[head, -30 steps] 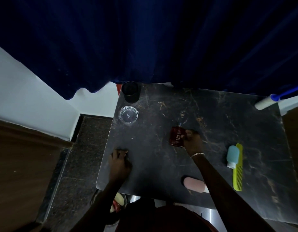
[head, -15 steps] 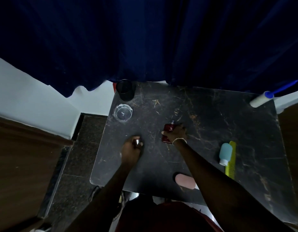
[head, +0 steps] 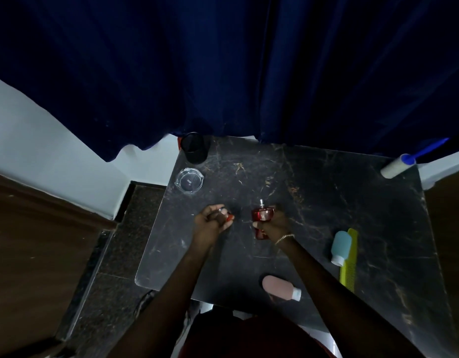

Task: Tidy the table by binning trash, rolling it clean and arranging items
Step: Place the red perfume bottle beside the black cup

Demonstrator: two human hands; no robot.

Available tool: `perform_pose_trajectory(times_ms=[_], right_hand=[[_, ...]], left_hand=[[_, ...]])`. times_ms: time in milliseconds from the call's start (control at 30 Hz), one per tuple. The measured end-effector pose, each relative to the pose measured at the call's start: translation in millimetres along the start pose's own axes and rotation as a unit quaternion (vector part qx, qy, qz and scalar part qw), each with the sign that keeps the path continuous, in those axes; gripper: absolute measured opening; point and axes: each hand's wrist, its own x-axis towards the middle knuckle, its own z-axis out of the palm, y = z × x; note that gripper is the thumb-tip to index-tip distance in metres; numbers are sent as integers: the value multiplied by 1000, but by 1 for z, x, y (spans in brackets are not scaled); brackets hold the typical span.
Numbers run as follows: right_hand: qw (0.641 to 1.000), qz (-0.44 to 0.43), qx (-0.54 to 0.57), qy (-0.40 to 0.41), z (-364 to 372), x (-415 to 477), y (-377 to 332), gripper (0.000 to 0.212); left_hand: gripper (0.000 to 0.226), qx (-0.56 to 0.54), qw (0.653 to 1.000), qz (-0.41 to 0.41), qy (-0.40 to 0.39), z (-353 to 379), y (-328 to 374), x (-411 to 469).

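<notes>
My right hand grips a small red perfume bottle over the middle of the dark marble table; its bare metal sprayer points away from me. My left hand is closed around a small red and silver piece, probably the bottle's cap, a short way left of the bottle. The two hands are apart, just above the tabletop.
A black cup and a clear glass ashtray stand at the far left corner. A lint roller lies at the far right. A teal bottle, yellow-green comb and pink bottle lie near right. A blue curtain hangs behind.
My left hand came up from the table's near left edge toward the middle, holding the small cap. My right hand stood the red bottle more upright and shifted slightly toward me.
</notes>
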Motion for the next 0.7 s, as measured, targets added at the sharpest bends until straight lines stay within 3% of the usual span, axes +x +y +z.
perform_pose_trajectory(times_ms=[300,700], right_hand=[[991,-117,22,-56,-52,-74,14,64],[977,-205,32,-52,-100,-119,17,85]], left_hand=[[18,-6,996,60,-67,49,15,-39],[19,119,972,157,-127,108,-9,-82]])
